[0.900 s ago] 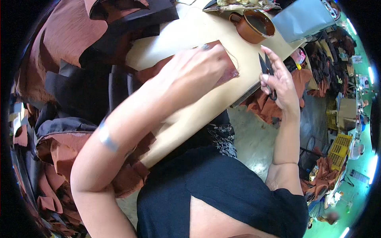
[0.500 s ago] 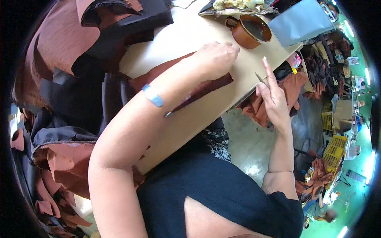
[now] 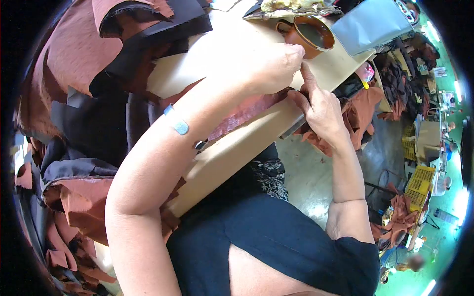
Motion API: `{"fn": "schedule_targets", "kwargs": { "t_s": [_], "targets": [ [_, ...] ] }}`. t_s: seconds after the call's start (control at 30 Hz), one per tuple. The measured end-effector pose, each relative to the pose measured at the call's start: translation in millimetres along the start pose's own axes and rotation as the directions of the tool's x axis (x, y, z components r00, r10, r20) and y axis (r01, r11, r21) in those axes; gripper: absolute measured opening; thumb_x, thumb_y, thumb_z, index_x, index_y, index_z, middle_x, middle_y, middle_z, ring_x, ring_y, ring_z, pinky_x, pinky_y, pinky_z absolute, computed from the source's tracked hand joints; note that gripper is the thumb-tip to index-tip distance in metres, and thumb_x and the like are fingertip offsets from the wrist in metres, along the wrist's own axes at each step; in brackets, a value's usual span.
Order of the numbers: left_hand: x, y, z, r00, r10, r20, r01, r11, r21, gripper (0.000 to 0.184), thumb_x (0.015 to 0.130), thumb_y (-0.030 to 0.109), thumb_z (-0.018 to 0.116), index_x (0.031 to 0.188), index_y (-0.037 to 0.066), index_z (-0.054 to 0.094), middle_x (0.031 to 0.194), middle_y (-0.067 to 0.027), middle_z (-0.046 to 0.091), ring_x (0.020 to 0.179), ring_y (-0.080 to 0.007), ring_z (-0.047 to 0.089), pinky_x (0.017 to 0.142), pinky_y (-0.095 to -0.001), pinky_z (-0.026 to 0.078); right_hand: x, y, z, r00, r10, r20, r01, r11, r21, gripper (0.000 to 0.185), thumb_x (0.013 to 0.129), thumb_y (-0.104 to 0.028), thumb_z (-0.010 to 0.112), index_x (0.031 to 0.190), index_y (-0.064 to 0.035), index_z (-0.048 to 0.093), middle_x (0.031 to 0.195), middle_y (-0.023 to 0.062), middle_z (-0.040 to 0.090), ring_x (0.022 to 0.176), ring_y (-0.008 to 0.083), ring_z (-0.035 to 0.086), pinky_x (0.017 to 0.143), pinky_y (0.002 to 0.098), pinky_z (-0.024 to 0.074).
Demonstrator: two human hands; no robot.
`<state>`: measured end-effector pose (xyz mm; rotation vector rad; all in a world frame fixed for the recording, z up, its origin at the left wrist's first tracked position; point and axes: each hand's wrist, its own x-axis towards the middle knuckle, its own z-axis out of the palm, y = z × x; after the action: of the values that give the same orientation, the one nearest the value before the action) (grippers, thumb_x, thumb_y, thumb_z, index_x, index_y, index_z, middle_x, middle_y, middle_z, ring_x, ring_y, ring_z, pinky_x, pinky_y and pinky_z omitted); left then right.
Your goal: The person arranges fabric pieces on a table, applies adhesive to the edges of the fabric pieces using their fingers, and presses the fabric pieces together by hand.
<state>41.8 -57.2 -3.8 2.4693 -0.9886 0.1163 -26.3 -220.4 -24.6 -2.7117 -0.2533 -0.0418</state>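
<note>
My left hand (image 3: 276,66) is over the table (image 3: 222,160), fingers pinched together; what they hold, if anything, is hidden. Beneath my left forearm and hand lies a reddish-brown piece of material (image 3: 242,114), its near edge showing. My right hand (image 3: 320,109) is at the table's right edge. Its index finger reaches up to the left fingertips, and its thumb is bent toward the brown piece. The scissors in this hand are almost wholly hidden behind the fingers.
A brown mug (image 3: 308,37) with dark contents stands just beyond my hands. Right of it is a grey folder-like sheet (image 3: 371,24). Dark and brown fabric piles (image 3: 94,118) cover the left side. Yellow crates (image 3: 419,187) are on the far right.
My left hand has moved up and right from the brown piece's end, toward the mug. My right hand has moved left to meet it, and the scissors have turned out of view.
</note>
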Motion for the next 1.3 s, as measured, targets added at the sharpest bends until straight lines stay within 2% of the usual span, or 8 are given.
{"fn": "schedule_targets", "kwargs": {
  "t_s": [0.07,0.17,0.37,0.53,0.63,0.8,0.93,1.3],
  "targets": [
    [13.5,-15.0,42.6,0.996,-0.01,-0.094,-0.008,0.982,-0.189,0.015,0.082,0.006,0.049,0.092,-0.004,0.053,0.088,-0.02,0.062,0.082,-0.0356,0.063,0.07,-0.0433,0.05,0.6,8.1,3.3,0.997,-0.038,-0.063,0.04,0.999,0.036,0.065,0.089,-0.029,0.056,0.145,-0.0217,0.022,0.083,0.0231,0.065,0.081,0.0426,0.062,0.072,0.0486,0.0477],
    [-21.0,4.6,-17.5,0.981,0.014,-0.195,0.002,0.997,0.081,0.013,0.077,0.017,0.058,0.086,0.007,0.059,0.078,-0.0134,0.063,0.067,-0.0308,0.063,0.059,-0.042,0.05,4.2,19.3,3.7,0.981,-0.032,-0.19,0.0,0.986,-0.166,0.07,0.085,-0.034,0.061,0.144,-0.0204,0.025,0.072,0.0168,0.065,0.07,0.0365,0.065,0.061,0.0451,0.0513],
    [-98.7,62.1,-16.1,0.983,0.149,0.106,-0.151,0.989,0.008,0.016,0.076,0.011,0.054,0.088,0.001,0.052,0.07,-0.0118,0.059,0.067,-0.0265,0.063,0.059,-0.0348,0.052,26.7,21.4,20.4,0.903,-0.386,-0.191,0.272,0.855,-0.441,0.073,0.082,-0.02,0.063,0.145,-0.0149,0.026,0.096,0.0151,0.062,0.075,0.0338,0.062,0.064,0.0424,0.0514],
    [-159.2,64.6,-56.3,0.969,0.035,0.244,-0.013,0.996,-0.09,0.013,0.078,0.011,0.053,0.089,0.004,0.052,0.075,-0.0086,0.058,0.076,-0.0223,0.061,0.072,-0.0336,0.048,43.4,21.8,14.3,0.864,-0.468,-0.185,0.424,0.875,-0.235,0.057,0.084,0.002,0.055,0.138,-0.0055,0.038,0.135,0.0131,0.048,0.119,0.0301,0.049,0.096,0.0368,0.0398],
    [-204.0,58.5,-78.2,0.99,-0.087,-0.107,0.088,0.996,0.008,0.017,0.077,0.011,0.055,0.093,0.006,0.054,0.076,-0.0053,0.055,0.076,-0.0197,0.06,0.072,-0.033,0.048,32.9,5.5,12.9,0.825,-0.508,-0.248,0.449,0.855,-0.259,0.052,0.088,0.002,0.051,0.138,-0.0037,0.038,0.131,0.0149,0.051,0.116,0.0306,0.051,0.096,0.0376,0.0394],
    [-280.4,42.3,-137.1,0.848,-0.295,-0.44,0.492,0.747,0.447,0.045,0.068,-0.002,0.056,0.112,0.007,0.059,0.115,-0.0092,0.058,0.107,-0.0295,0.057,0.091,-0.0413,0.044,3.4,-57.3,21.9,0.858,-0.509,-0.072,0.507,0.816,0.277,0.07,0.078,-0.003,0.065,0.14,-0.0046,0.033,0.138,0.0142,0.045,0.119,0.0281,0.05,0.099,0.0382,0.0381],
    [-321.5,1.1,-159.5,0.69,-0.467,-0.553,0.724,0.446,0.527,0.058,0.073,-0.001,0.055,0.129,0.013,0.049,0.138,-0.0082,0.042,0.132,-0.0314,0.033,0.107,-0.0489,0.026,3.1,-88.6,44.9,0.72,-0.692,0.059,0.674,0.716,0.182,0.084,0.069,-0.009,0.073,0.142,-0.0063,0.03,0.137,0.0138,0.046,0.12,0.0286,0.049,0.108,0.0479,0.0248],
    [-319.3,-40.4,-93.8,0.675,-0.485,-0.555,0.736,0.485,0.471,0.042,0.082,0.009,0.046,0.124,0.003,0.049,0.134,-0.0154,0.043,0.122,-0.0346,0.042,0.098,-0.0463,0.038,3.7,-108.8,63.7,0.7,-0.714,0.017,0.714,0.7,0.016,0.089,0.057,0.012,0.055,0.141,-0.0076,0.033,0.097,0.0086,0.06,0.098,0.0216,0.058,0.11,0.0491,0.0225]
  ]
}}
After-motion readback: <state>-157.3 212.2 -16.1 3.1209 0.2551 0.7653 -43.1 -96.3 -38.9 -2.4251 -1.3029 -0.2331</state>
